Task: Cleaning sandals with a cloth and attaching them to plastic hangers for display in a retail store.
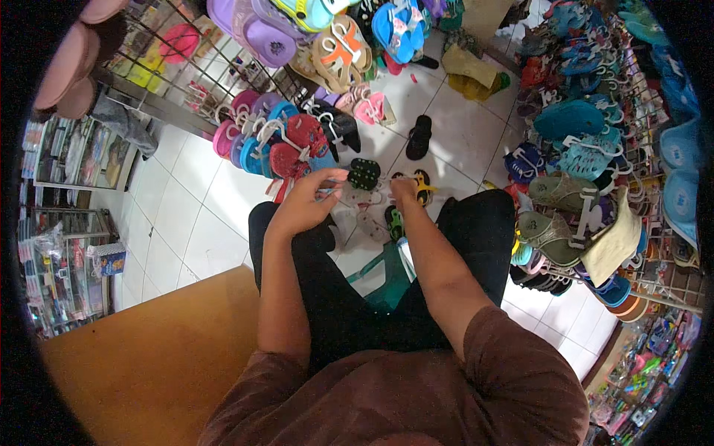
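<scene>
My left hand [304, 206] is raised over my left knee, thumb and fingertips close around a small, thin pale-blue thing [329, 191], too blurred to name. Just beyond those fingertips is a black sandal with green dots [363, 174]. My right hand [403, 191] reaches down between my knees, fingers curled beside a black sandal with yellow straps [424, 188]; its fingertips are hidden, so a grip cannot be made out. Below it lies a black-and-green sandal [394, 223]. Pale clear-looking sandals [369, 223] are on the floor between my hands.
Sandals on white hangers [287, 148] hang from a wire grid [223, 61] ahead left. Another grid of hanging sandals [580, 150] rises at right. A lone black sandal [419, 137] lies on the white tiles [466, 128]. A brown board [162, 345] is at my left; green plastic [385, 279] shows beneath me.
</scene>
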`<move>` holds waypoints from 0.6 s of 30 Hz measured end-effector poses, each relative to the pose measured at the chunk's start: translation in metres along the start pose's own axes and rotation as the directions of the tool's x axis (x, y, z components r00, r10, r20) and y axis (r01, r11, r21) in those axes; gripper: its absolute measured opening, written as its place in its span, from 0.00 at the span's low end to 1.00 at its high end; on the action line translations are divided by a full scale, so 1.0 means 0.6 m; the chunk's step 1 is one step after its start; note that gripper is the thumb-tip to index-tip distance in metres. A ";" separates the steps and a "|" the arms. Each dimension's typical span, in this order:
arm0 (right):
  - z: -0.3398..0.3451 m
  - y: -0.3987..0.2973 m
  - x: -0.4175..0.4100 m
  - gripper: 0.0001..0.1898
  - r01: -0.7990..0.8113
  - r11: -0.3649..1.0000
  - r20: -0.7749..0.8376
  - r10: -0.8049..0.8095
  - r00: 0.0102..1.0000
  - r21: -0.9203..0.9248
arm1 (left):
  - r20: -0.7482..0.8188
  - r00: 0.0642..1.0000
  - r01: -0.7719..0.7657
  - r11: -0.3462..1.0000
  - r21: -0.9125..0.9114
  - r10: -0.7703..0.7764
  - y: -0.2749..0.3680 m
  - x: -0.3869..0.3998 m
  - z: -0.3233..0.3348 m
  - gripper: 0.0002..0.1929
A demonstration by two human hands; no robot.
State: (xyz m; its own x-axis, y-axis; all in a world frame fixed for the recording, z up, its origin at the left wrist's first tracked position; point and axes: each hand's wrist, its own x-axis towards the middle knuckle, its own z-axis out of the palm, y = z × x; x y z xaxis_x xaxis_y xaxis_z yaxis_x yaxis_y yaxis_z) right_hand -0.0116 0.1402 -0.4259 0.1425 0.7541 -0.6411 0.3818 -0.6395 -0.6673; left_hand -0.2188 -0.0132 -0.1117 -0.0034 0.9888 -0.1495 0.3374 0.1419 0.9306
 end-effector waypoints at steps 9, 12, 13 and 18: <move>0.058 0.096 0.032 0.17 -0.448 0.884 0.263 0.467 0.844 -0.135 | 0.136 0.987 0.043 0.947 0.319 -0.090 -0.068 0.026 0.016 0.23; 0.170 0.078 -0.056 0.20 -0.500 0.852 0.383 0.518 0.765 -0.154 | 0.087 0.946 0.259 0.891 0.374 -0.312 -0.082 -0.027 -0.024 0.24; 0.165 0.096 -0.022 0.20 -0.510 0.849 0.366 0.522 0.770 -0.138 | 0.111 0.947 0.241 0.897 0.370 -0.300 -0.068 -0.011 -0.015 0.24; 0.080 0.192 0.211 0.32 -0.366 0.899 0.306 0.287 0.908 0.240 | 0.259 0.955 0.067 0.955 0.288 -0.145 -0.034 0.083 0.052 0.25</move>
State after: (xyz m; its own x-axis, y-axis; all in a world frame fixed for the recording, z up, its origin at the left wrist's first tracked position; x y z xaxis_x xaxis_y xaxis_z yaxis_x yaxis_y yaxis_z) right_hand 0.0066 0.1550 -0.6019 -0.0400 0.4551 -0.8896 0.0718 -0.8867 -0.4568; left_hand -0.1965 0.0314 -0.1483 0.1915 0.9114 -0.3643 0.5933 0.1882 0.7827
